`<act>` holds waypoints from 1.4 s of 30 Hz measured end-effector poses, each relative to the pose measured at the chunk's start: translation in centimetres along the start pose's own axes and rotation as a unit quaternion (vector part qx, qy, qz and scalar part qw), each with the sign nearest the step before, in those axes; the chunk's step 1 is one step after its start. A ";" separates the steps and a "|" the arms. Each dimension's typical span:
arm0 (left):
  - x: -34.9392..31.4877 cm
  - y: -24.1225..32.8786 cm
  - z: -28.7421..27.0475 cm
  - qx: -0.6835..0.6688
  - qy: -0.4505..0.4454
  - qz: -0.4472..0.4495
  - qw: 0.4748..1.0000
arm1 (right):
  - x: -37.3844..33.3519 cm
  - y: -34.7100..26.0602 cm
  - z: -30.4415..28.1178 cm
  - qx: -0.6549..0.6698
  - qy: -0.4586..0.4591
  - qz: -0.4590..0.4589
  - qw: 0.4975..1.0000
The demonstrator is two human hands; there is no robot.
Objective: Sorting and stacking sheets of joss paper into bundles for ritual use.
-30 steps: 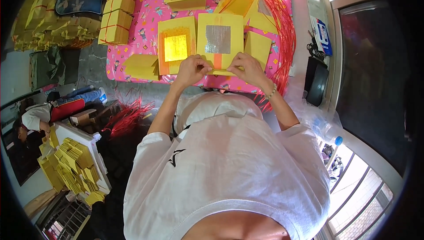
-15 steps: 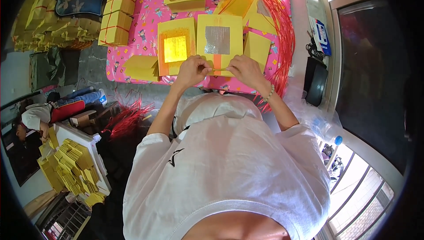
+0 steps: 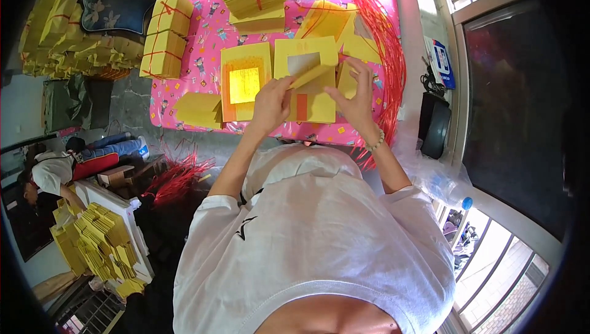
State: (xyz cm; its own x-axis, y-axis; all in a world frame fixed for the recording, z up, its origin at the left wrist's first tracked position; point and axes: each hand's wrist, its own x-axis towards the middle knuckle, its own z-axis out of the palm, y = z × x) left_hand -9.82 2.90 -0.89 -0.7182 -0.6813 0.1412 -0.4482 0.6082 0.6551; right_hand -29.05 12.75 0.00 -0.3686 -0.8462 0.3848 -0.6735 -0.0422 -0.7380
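Your pink-covered table (image 3: 206, 27) is carrying many yellow papers, and your work is lying close to its near edge. Your left hand (image 3: 270, 105) is pinching a folded yellow paper (image 3: 311, 78), which is tilting over the sheet with the silver square (image 3: 319, 108). Your right hand (image 3: 355, 94) is hovering with its fingers apart, just to the right; whether its thumb is touching the sheet below, I cannot tell. In my judgement, only the left hand is controlling the folded paper, so a loose pinch could be letting it spring open or turn crooked. Too quick a pull could be dragging the silver sheet over the near edge. To its left, the sheet with the gold square (image 3: 244, 85) is lying beside your left hand, which could be pushing it. Along the right edge, red strings (image 3: 393, 57) are hanging, and your beaded bracelet (image 3: 375, 141) could be catching them.
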 end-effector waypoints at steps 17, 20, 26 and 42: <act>0.0 -3.0 3.6 -0.348 -0.031 -0.091 0.932 | -0.7 2.4 3.6 0.270 -0.173 0.136 0.937; -0.1 -2.4 4.3 -0.230 0.102 -0.055 0.966 | -0.5 2.1 3.4 0.281 -0.168 0.152 0.933; 1.5 0.1 1.6 -0.290 0.090 -0.029 0.952 | 0.2 1.5 2.9 0.281 -0.158 0.168 0.932; 3.5 2.9 -0.9 -0.518 -0.059 -0.207 0.828 | 2.3 -1.4 0.4 0.427 -0.128 0.321 0.836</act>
State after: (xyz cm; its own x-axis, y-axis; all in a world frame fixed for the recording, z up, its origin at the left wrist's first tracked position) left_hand -13.14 1.93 2.20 -0.6913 -0.6625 -0.2885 -0.0163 -0.3849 0.9228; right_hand -28.70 10.68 1.72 -0.2558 -0.9214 -0.2925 0.3539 0.1923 -0.9153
